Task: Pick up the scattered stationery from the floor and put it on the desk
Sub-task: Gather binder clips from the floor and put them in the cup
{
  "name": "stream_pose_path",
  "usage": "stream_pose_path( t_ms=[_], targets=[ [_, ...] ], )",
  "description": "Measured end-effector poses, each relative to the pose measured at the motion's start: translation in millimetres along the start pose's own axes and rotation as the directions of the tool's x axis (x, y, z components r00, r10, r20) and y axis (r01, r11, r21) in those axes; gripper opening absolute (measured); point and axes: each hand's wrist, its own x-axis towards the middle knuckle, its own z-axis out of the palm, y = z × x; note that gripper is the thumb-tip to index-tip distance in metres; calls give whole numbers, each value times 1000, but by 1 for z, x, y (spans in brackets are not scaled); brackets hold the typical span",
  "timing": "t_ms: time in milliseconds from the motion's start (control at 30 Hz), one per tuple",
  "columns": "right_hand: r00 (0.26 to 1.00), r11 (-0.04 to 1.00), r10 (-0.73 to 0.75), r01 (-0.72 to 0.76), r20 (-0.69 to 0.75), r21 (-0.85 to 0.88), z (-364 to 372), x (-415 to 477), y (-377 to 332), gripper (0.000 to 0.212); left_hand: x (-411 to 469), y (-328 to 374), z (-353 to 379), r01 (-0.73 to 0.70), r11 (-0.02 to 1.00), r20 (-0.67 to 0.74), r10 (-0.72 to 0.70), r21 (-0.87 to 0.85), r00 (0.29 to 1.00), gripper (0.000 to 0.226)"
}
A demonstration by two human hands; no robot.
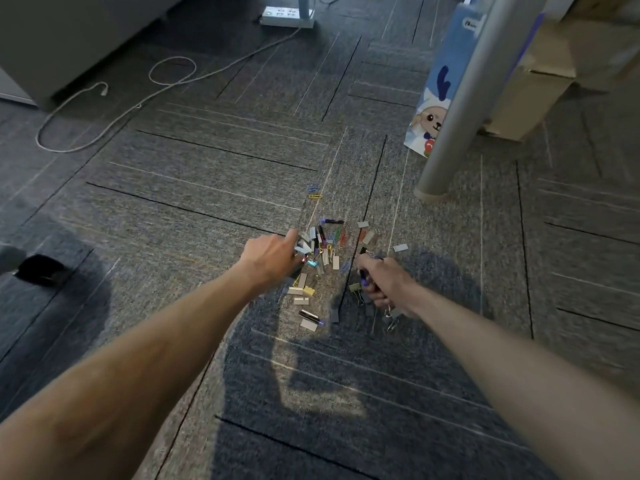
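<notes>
A scatter of small stationery (325, 258) lies on the grey carpet: several staple strips, coloured paper clips, binder clips and dark pen refills. Two paper clips (314, 192), one blue and one yellow, lie apart at the far side. My left hand (273, 256) rests on the left edge of the pile with the index finger pointing out and the other fingers curled into the items. My right hand (384, 282) is closed around a dark pen with a purple tip (363, 277) at the pile's right side. A black pen refill (310, 315) lies nearest to me.
A grey desk leg (460, 109) stands at the right, with a blue cartoon paper bag (434, 98) and cardboard boxes (540, 64) behind it. A white cable (114, 116) loops across the carpet from a power strip (287, 17). A black object (40, 273) sits at the left.
</notes>
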Motion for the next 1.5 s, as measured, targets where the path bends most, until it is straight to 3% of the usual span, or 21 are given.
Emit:
stream_pose_path(
  t_ms=[133, 267, 367, 433, 600, 733, 833, 900, 1000, 1100, 1400, 1500],
  targets=[
    [997, 990, 3, -13, 72, 138, -1, -2, -3, 23, 15, 0, 2, -113, 972, 74, 100, 204, 992, 43],
    [998, 995, -9, 2, 69, 102, 1, 0, -4, 21, 20, 1, 2, -232, 912, 119, 203, 339, 972, 32],
    [999, 997, -4, 2, 33, 73, 3, 2, -4, 21, 19, 2, 2, -275, 906, 134, 244, 322, 961, 35],
    [1000, 999, -6, 5, 17, 52, 4, 2, -5, 21, 14, 2, 2, -262, 945, 121, 242, 196, 963, 39],
    [984, 942, -171, 147, -52, -301, 7, 1, -10, 28, -13, 4, 2, -223, 962, 51, 234, -159, 971, 29],
    [953, 826, -302, 264, 4, -499, 11, 1, -20, 27, -34, 3, -7, -247, 956, 27, 254, -155, 967, 28],
    [940, 671, -324, 310, 110, -673, 6, -18, -46, 25, -53, 1, -34, -186, 975, 42, 192, -123, 981, 31],
    [936, 615, -329, 311, 122, -724, 1, -48, -75, 30, -74, 4, -69, -132, 984, 73, 141, -117, 987, 29],
    [956, 673, -270, 271, 113, -688, -5, -110, -130, 28, -113, 15, -149, -92, 982, 99, 109, -166, 989, 25],
    [959, 625, -227, 278, 170, -730, -7, -185, -203, 24, -149, 28, -249, -72, 964, 107, 103, -255, 989, 20],
    [960, 465, -227, 253, 162, -848, -28, -409, -507, 24, -237, 44, -600, 51, 910, 156, 15, -411, 988, 25],
    [962, 479, -251, 219, 106, -850, -36, -463, -587, 26, -248, 44, -686, 88, 915, 142, -34, -393, 989, 22]
  ],
)
